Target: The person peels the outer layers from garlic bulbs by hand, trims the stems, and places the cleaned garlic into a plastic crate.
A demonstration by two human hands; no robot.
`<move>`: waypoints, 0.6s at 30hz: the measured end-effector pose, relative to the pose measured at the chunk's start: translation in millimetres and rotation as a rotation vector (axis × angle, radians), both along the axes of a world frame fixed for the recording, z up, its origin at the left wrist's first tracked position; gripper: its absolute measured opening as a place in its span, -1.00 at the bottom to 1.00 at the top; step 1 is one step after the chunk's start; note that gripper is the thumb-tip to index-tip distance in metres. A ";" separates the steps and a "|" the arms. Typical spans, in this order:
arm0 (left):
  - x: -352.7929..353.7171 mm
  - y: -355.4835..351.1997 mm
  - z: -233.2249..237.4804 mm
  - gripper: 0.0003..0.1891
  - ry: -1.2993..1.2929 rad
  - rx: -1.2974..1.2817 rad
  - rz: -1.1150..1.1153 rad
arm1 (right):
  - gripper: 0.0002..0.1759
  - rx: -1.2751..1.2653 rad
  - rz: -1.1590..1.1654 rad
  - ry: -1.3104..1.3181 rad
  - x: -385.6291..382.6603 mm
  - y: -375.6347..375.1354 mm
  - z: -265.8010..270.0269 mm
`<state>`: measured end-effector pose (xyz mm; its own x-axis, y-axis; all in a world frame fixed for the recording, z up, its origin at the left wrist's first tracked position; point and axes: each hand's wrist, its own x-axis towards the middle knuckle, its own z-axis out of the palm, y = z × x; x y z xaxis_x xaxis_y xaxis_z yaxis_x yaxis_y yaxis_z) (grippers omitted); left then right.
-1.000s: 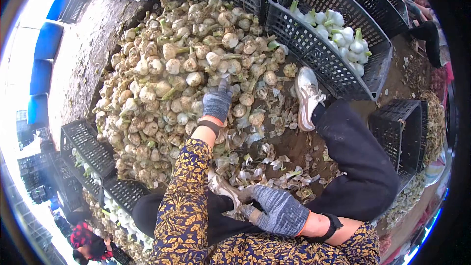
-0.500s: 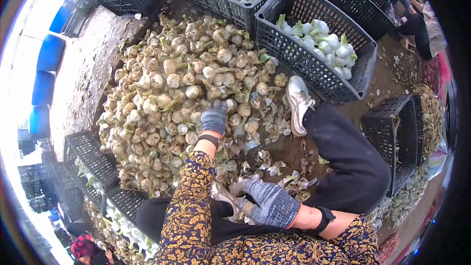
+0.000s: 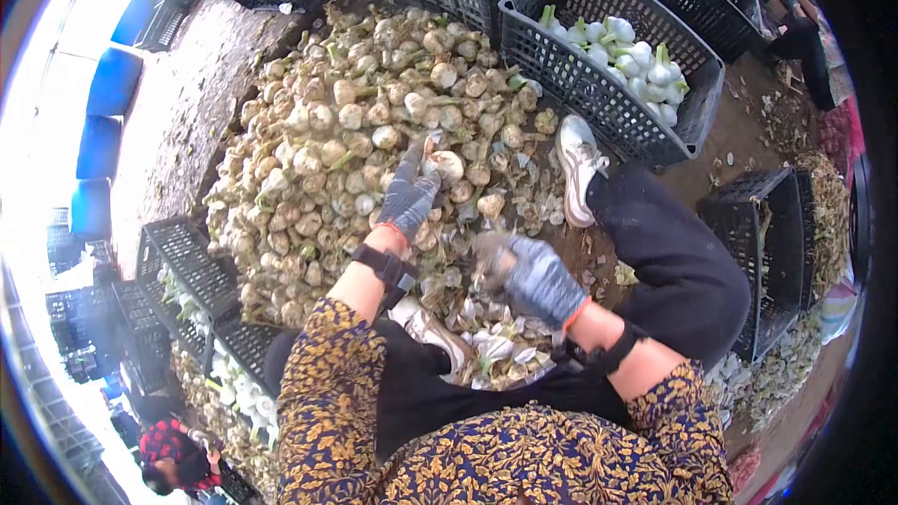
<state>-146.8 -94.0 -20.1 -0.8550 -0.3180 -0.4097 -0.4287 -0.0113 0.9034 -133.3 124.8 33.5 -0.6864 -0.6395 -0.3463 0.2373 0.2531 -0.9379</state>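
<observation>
My left hand (image 3: 410, 194), in a grey knit glove, reaches into the heap of dirty garlic bulbs (image 3: 318, 145). Its fingers close on a garlic bulb (image 3: 447, 165) with a pale face turned up. My right hand (image 3: 541, 282), also gloved, hovers over loose peelings (image 3: 500, 346) to the right of the heap. Its fingers are curled and blurred at the tips; whatever they hold is hidden. Both wrists wear dark bands.
Black crates with cleaned white garlic (image 3: 641, 61) stand beyond my shoe (image 3: 578, 154). Another black crate (image 3: 762, 257) is at the right. More crates (image 3: 187, 271) lie left, and a person in red plaid (image 3: 168, 444) is at lower left.
My left hand has taken hold of a garlic bulb at the heap. My right hand has risen from near my lap, forward toward the heap. The view has shifted slightly.
</observation>
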 end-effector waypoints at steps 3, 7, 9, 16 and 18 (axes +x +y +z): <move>29.5 22.5 56.2 -0.41 0.092 0.290 -0.035 | -0.38 0.029 -0.117 -0.445 -17.1 -9.5 25.3; 67.7 54.7 112.2 -0.42 0.138 0.334 -0.117 | -0.63 -0.299 -0.128 -0.263 -15.6 -9.5 -45.0; 84.2 60.2 104.3 -0.42 0.207 0.359 -0.117 | -0.64 -0.327 -0.129 -0.384 -14.6 -13.1 -30.7; 81.1 85.6 79.3 -0.61 0.265 -0.319 0.065 | -0.63 0.174 0.245 1.122 -20.3 -3.8 11.8; 81.5 83.8 68.2 -0.63 0.294 -0.340 0.061 | -0.63 0.186 0.246 1.145 -19.1 -2.6 9.7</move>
<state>-65.3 -10.2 48.1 -0.8951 -0.4457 -0.0159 -0.1610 0.2897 0.9435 -152.5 122.2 43.1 -0.5231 -0.8023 0.2877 -0.7901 0.3298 -0.5167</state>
